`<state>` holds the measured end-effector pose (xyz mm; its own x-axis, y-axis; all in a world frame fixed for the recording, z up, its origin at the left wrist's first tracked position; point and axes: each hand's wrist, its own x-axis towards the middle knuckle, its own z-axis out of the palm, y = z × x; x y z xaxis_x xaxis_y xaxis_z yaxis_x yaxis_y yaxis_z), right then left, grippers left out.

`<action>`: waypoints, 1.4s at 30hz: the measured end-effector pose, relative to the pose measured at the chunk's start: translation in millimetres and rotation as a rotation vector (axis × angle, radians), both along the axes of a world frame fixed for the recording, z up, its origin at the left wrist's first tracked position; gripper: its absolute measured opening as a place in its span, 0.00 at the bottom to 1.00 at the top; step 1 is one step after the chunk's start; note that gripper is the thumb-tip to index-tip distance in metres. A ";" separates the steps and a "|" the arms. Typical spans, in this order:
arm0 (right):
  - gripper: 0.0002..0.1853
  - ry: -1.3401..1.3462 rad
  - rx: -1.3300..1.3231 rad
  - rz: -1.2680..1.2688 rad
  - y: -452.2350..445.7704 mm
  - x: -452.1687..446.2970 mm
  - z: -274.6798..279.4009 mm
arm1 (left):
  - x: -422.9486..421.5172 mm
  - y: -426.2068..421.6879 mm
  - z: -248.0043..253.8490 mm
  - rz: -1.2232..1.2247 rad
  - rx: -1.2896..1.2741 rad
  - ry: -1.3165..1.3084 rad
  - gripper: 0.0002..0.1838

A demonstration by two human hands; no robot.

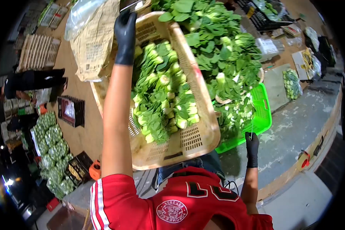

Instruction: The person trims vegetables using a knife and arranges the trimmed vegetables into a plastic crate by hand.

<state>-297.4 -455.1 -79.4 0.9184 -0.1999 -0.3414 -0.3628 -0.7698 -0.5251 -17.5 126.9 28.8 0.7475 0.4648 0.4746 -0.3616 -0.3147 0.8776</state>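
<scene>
My left hand point(126, 36), in a black glove, reaches over the far left side of a worn cream plastic crate point(197, 143). Its fingers look closed near a thin grey strip point(131, 5); what they grip is unclear. Inside the crate lie many trimmed bok choy heads point(163, 82), pale stems and green leaves. On the right, my right hand point(252, 150), also black-gloved, is closed around a thin, light-coloured tool point(251, 135) beside a bright green basket point(265, 111). Loose leaves and cut bits fill that basket.
A big heap of bok choy point(214, 42) rises behind the crate. To the left are a brown paper sack point(94, 42), a dark crate point(71, 111) and bagged greens point(51, 153). A person in dark clothes point(30, 84) bends farther off. A concrete ledge point(291, 122) runs along the right.
</scene>
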 end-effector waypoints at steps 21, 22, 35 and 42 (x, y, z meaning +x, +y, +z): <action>0.11 0.215 0.111 -0.063 39.2 -30.2 -15.9 | -185.2 16.2 -244.5 -0.009 0.863 0.762 0.30; 0.11 0.173 0.159 0.038 46.7 -23.4 -10.2 | -194.3 5.5 -215.9 -0.017 0.818 0.726 0.31; 0.08 -0.368 0.184 0.799 134.8 49.8 147.2 | -244.3 -239.1 37.9 -0.637 0.330 0.711 0.34; 0.11 -0.253 0.199 0.464 56.9 2.6 129.0 | -254.5 -325.0 51.0 -0.766 0.666 0.465 0.32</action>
